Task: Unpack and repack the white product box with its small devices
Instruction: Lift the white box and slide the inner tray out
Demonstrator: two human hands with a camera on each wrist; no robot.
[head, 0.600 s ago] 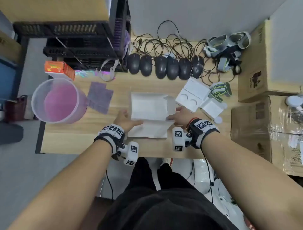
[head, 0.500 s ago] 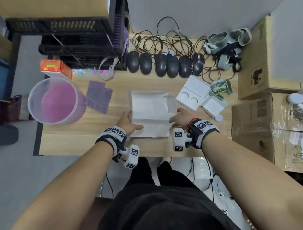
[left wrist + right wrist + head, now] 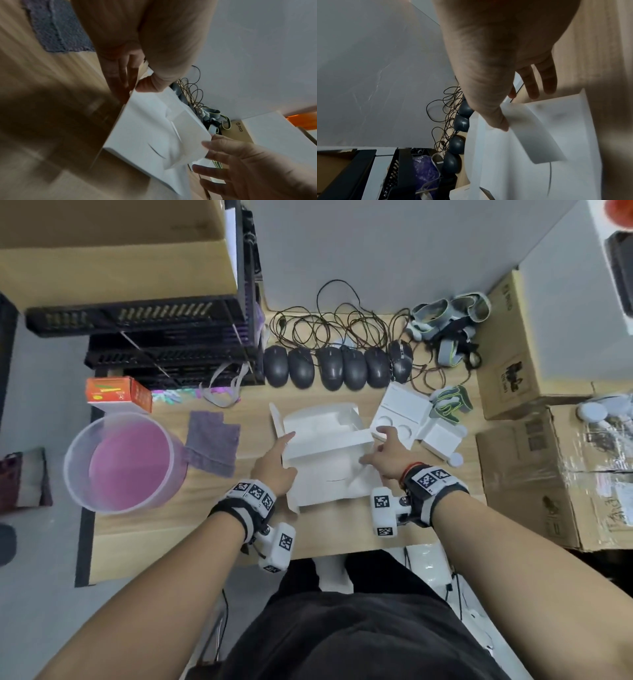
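White box [image 3: 325,477] is pinched at its edge by left hand [image 3: 273,470]; right hand [image 3: 386,462] fingers spread, touching it.

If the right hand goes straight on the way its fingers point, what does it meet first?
Probably the white tray with two round hollows: it lies just beyond the right hand, right of the box. Depth is unclear.
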